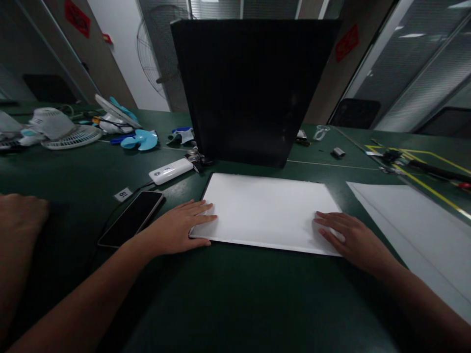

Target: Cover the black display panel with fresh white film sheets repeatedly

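Note:
In front of me on the green table lies a white rectangular sheet (265, 211) with a thin dark edge showing along its rim. My left hand (187, 223) rests flat on its left end, fingers stretched out and thumb along the near edge. On the right end sits my right hand (344, 235), its fingers extended over the white surface. Neither hand grips anything. Behind the sheet a large black panel (253, 93) stands upright, leaning slightly.
A phone (132, 218) and a white power bank (171, 171) with a cable lie left. Fan parts, including a blue fan blade (140, 140), spread further back. Large white sheets (423, 230) lie right. Another person's hand (22, 215) is at the left edge.

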Demonstrator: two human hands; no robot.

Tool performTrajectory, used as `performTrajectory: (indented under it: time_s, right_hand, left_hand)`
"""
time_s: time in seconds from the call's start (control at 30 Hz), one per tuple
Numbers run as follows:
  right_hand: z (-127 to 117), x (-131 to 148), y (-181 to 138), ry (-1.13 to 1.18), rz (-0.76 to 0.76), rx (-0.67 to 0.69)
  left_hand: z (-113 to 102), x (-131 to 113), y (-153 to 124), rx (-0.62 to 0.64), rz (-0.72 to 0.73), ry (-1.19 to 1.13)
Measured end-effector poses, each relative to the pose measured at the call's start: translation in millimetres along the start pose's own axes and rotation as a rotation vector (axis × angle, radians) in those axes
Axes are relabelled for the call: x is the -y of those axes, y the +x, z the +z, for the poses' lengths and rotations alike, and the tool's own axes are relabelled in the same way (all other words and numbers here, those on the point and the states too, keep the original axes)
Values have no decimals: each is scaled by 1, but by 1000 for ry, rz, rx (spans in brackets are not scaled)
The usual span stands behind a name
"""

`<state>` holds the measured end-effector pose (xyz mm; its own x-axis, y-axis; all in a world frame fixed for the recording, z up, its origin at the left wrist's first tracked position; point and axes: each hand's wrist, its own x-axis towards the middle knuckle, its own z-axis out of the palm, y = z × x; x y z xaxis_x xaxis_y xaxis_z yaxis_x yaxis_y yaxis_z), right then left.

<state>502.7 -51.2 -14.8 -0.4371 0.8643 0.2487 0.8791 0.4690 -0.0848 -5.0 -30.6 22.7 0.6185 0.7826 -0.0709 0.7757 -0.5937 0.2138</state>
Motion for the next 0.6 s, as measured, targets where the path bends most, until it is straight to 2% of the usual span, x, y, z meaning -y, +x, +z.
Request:
performTrajectory:
  time_s: [0.43, 0.6]
  right_hand:
    - [3, -8, -4, 43, -82, 49]
    - [-1, 0, -4, 39, -134, 95]
  left_hand:
    - [-5, 3, -2, 17, -66, 10]
    - [-7, 2, -1, 30, -71, 24]
